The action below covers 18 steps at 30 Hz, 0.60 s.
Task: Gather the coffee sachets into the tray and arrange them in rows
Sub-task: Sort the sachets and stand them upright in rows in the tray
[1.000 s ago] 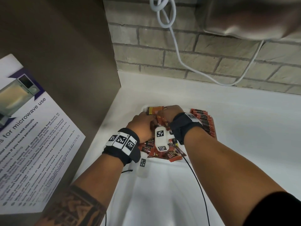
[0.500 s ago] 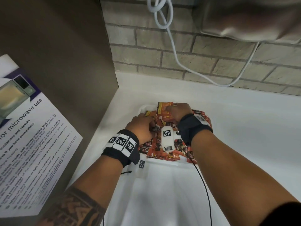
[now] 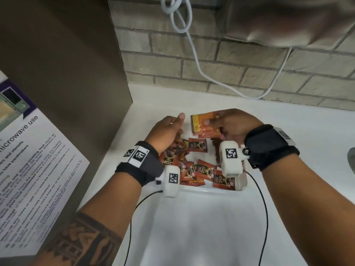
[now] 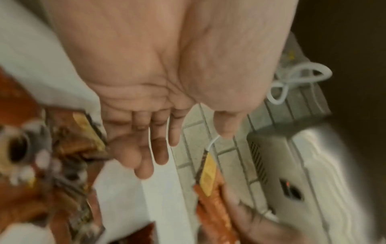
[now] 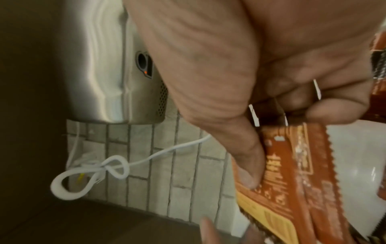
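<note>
Several sachets (image 3: 206, 124): right hand (image 3: 233, 124) is pinching them above the tray's (image 3: 207, 190) far end, long edges facing left.
Left hand (image 3: 167, 131): hovering open, empty, just beside them.
Loose sachets (image 3: 197, 166): lying jumbled in the tray below.

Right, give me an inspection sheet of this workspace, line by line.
Surface: white countertop, in a corner.
Job's things: loose orange-brown coffee sachets jumbled in the white tray; not in rows.
Clutter: nothing seen.
Grippers: left hand open, fingers straight, holding nothing; right hand pinches a stack of sachets above the tray.
Cables: thin black leads from the wrist cameras; knotted white cord on the wall.
Surroundings: grey brick wall, steel appliance, microwave-use notice.
</note>
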Each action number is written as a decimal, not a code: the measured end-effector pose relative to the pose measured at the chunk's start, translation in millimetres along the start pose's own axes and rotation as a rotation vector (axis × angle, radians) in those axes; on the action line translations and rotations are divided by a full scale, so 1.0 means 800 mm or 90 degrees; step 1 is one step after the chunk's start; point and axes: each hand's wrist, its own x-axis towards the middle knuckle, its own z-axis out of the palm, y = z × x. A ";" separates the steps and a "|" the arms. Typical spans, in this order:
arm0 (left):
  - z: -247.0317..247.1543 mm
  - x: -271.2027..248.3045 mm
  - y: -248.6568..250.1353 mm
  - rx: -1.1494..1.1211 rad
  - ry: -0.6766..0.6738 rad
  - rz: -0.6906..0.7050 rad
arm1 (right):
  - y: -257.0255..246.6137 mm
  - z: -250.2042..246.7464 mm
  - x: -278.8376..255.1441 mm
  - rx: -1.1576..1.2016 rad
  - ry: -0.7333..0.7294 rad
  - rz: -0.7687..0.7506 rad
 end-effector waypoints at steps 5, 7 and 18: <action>0.025 -0.016 0.019 -0.280 -0.159 -0.053 | 0.010 0.012 -0.035 -0.047 -0.007 -0.049; 0.035 -0.017 0.017 -0.246 -0.155 -0.050 | 0.018 0.014 -0.051 -0.031 0.018 -0.060; 0.063 -0.024 0.018 0.438 -0.275 -0.006 | 0.123 0.030 -0.121 -0.626 0.026 -0.002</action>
